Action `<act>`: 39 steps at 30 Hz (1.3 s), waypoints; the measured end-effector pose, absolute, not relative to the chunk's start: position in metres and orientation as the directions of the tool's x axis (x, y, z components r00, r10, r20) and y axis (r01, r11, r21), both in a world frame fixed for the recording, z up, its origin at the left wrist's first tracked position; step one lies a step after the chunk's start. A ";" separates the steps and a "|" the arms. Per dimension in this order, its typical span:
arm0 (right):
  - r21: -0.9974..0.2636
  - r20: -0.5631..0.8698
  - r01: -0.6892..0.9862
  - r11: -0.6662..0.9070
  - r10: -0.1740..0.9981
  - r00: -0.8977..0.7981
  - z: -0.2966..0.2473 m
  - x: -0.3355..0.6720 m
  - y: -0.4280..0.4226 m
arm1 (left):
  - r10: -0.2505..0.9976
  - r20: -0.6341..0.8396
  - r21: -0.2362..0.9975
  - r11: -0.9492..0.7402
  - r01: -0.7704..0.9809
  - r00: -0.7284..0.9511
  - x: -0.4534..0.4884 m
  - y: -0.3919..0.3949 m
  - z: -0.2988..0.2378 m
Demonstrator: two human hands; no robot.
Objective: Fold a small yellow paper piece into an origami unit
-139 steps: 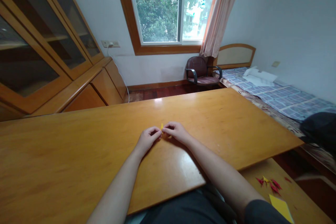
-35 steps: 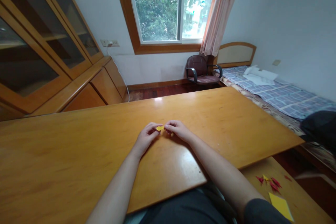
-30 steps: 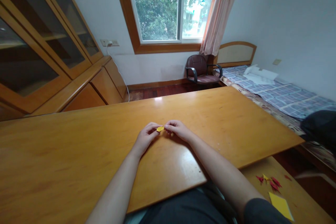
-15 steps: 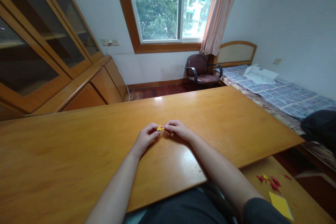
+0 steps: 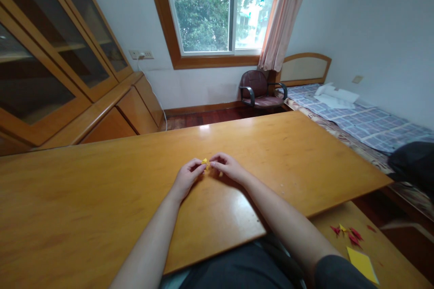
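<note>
A small yellow origami figure [image 5: 205, 162], pointed and bird-like in its folds, is pinched between the thumb and fingers of my left hand [image 5: 189, 177], just above the wooden table [image 5: 111, 189]. My right hand [image 5: 228, 166] is close by on the right. Its thumb and index finger point toward the yellow paper with a slight gap, and they appear apart with nothing between them. Fine folds are too small to make out.
On a lower wooden surface [image 5: 332, 216] at the right lie several red folded paper pieces [image 5: 355, 236], a yellow one [image 5: 342, 228] and a yellow paper square [image 5: 362, 264]. Beyond the table stand a chair [image 5: 256, 89], a bed [image 5: 359, 119] and a glass-fronted cabinet [image 5: 64, 99].
My right fingers have come off the yellow origami figure and drawn slightly apart. The figure has turned in my left hand, so its point no longer stands up as before.
</note>
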State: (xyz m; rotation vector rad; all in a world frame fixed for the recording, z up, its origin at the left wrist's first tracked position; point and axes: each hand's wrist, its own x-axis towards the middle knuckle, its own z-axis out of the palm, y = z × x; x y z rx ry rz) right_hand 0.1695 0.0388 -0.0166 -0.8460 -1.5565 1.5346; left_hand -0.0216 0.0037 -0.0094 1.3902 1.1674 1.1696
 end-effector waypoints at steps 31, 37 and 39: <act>-1.000 -0.002 -0.018 -0.011 0.891 -0.454 -0.016 0.173 0.045 | 0.955 0.129 0.936 -0.206 0.286 0.266 -0.019 0.004 -0.015; -0.999 -0.018 -0.033 -0.038 0.881 -0.473 -0.016 0.175 0.046 | 0.967 0.110 0.955 -0.167 0.246 0.231 -0.017 0.001 -0.014; -0.998 -0.024 -0.032 -0.045 0.878 -0.478 -0.016 0.176 0.046 | 0.970 0.111 0.958 -0.163 0.236 0.219 -0.017 0.000 -0.012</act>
